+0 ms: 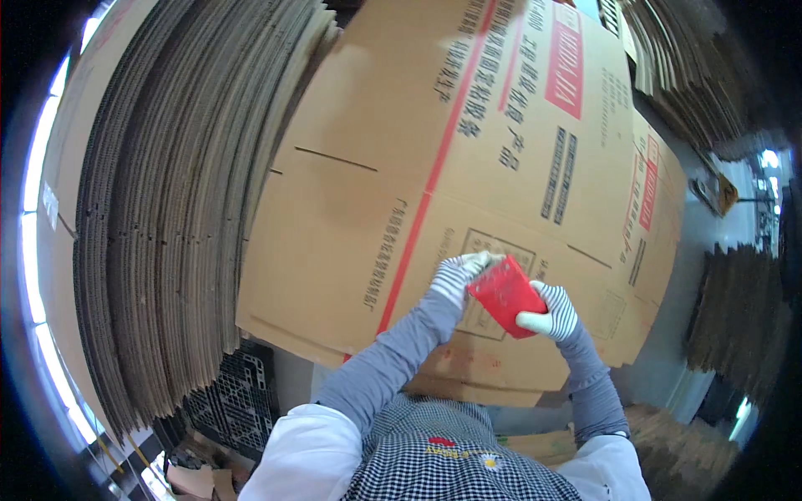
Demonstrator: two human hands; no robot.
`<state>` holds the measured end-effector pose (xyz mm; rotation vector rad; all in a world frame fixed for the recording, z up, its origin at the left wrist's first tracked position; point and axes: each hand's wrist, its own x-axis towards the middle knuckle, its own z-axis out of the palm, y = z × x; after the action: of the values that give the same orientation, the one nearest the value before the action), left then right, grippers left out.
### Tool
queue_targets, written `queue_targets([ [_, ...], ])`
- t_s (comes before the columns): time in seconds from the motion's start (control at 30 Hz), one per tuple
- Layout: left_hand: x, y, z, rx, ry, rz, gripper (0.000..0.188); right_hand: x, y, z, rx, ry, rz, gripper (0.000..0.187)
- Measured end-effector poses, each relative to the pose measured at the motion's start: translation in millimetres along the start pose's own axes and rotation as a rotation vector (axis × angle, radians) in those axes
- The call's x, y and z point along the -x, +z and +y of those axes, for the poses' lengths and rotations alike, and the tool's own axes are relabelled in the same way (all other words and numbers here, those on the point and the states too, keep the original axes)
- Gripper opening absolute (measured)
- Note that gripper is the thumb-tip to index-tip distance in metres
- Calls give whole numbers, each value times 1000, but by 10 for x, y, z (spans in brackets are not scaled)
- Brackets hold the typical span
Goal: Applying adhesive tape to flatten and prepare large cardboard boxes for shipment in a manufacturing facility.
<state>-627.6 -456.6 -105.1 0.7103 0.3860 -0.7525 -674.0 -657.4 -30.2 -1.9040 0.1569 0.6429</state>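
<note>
A red, flat rectangular block (507, 298) with scuffed pale marks on its face is held tilted above a large printed cardboard sheet (359, 217). My right hand (551, 313), in a white glove with a striped cuff, grips the block's right end, thumb across its face. At the block's upper left edge, my left hand (464, 272), gloved alike, has its fingers curled against it; some fingertips are hidden. Under the block, a square outline (480, 321) is printed on the cardboard. Red marks (480, 362) show nearer to me.
A tall stack of flattened cardboard (167, 217) stands close on the left. Beneath it is a black plastic pallet (238, 397). More cardboard stacks stand at the far right (689, 75) and right (735, 321). A yellow-and-grey object (723, 194) is on the floor between them.
</note>
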Motion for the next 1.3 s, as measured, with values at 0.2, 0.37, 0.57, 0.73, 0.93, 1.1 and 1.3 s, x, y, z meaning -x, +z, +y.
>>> queue_targets([
  [0.2, -1019, -1403, 1029, -422, 933, 766, 36, -1297, -464, -372, 247, 260, -142, 55],
  [0.37, -1059, -1202, 1429, -1706, 413, 1184, 63, -1965, -637, -35, 688, 371, -101, 71],
  [0.57, -1239, -1360, 1394, -571, 965, 822, 59, -2173, -603, -155, 643, 381, -216, 72],
  [0.73, -1566, -1580, 1147, 399, 288, 470, 27, -1731, -1013, 130, 269, 452, -204, 55],
  [0.93, -1523, -1298, 1115, 348, 229, 548, 27, -929, -2038, 943, 877, 756, -26, 64],
  [1.1, -1500, -1427, 1145, 311, 319, 551, 29, -1471, -1385, 279, 1243, 834, -64, 50],
  [1.3, -1408, -1289, 946, 264, 377, 557, 27, -1353, -818, 645, 1735, 732, -133, 29],
])
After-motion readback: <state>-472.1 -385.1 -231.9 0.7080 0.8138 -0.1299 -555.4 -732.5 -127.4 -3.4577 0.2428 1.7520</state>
